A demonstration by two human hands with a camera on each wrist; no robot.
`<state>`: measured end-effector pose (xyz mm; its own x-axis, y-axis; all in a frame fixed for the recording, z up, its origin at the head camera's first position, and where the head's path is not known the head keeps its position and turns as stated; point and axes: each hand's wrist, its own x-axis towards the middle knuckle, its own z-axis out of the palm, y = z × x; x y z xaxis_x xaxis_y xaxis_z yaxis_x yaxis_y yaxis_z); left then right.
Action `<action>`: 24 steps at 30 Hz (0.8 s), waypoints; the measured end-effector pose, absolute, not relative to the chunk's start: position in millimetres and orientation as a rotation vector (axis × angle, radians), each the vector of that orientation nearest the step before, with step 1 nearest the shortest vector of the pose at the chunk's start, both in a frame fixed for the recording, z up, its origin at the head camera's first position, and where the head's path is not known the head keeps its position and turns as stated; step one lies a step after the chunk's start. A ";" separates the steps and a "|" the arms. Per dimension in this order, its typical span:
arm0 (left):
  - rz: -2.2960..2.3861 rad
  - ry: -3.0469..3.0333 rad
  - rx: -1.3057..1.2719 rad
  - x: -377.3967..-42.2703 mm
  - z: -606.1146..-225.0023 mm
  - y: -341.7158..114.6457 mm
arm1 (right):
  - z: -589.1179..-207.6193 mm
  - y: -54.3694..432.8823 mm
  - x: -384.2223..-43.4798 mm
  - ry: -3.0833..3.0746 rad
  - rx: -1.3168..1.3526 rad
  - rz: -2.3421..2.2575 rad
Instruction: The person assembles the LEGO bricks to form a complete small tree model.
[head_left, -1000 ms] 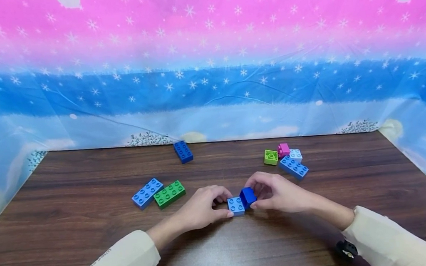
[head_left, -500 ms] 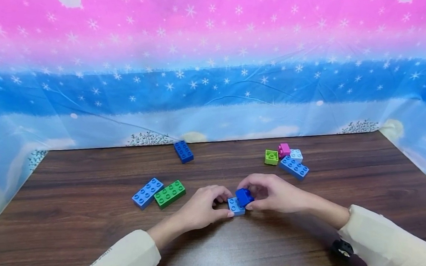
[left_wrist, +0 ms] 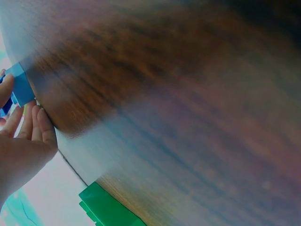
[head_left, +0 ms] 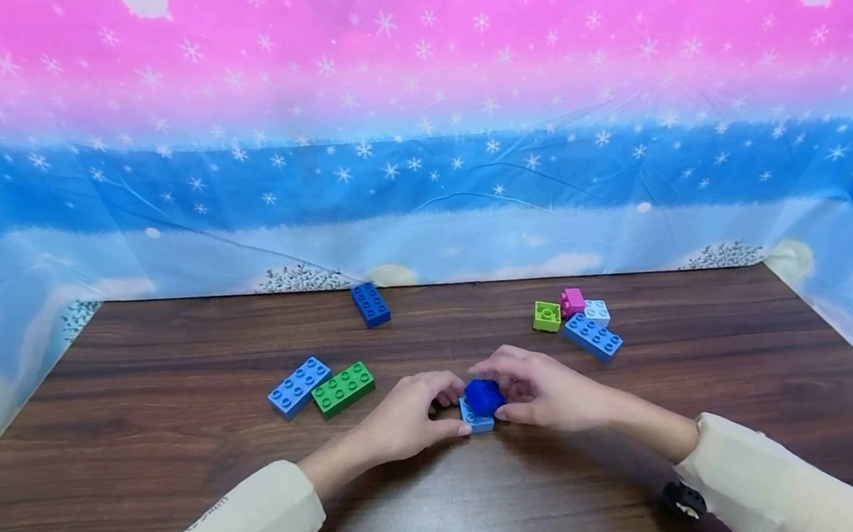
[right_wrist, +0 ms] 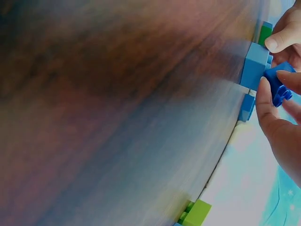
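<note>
My left hand (head_left: 408, 418) grips a small light blue toy brick (head_left: 478, 424) on the table between thumb and fingers. Right above it, my right hand (head_left: 552, 390) pinches a small dark blue brick (head_left: 485, 397), which covers most of the light blue one's studs in the head view. From the right wrist, the dark blue brick (right_wrist: 277, 77) appears tilted, its studs turned away from the light blue brick (right_wrist: 255, 66), and the two overlap at a corner. The left wrist view shows the light blue brick (left_wrist: 21, 87) between the left thumb and fingers.
Left of the hands lie a long blue brick (head_left: 299, 387) and a green brick (head_left: 343, 389). A dark blue long brick (head_left: 371, 304) is near the back edge. Lime (head_left: 547, 317), magenta (head_left: 572, 303), pale blue (head_left: 597, 312) and blue (head_left: 593, 336) bricks cluster at back right, before a patterned cloth (head_left: 419, 175).
The dark blue brick has moved left in my right hand, from beside the light blue brick to over it, and has been turned. My left hand has kept its hold in place.
</note>
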<state>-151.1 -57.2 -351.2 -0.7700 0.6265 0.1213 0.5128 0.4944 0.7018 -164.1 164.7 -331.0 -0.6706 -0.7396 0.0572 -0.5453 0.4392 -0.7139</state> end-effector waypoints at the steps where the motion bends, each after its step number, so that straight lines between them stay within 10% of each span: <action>1: 1.139 2.583 0.988 -151.2 -351.1 -57.0 | -331.2 164.5 -164.1 2.428 -1.103 -1.071; 24: 1.161 2.566 0.971 -150.8 -349.5 -56.9 | -330.2 158.8 -161.7 2.482 -1.186 -1.045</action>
<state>-150.8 -56.9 -349.5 -0.7756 0.6209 0.1134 0.4949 0.4868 0.7197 -161.7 158.8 -330.2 -0.6584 -0.7436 0.1162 -0.6029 0.4287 -0.6729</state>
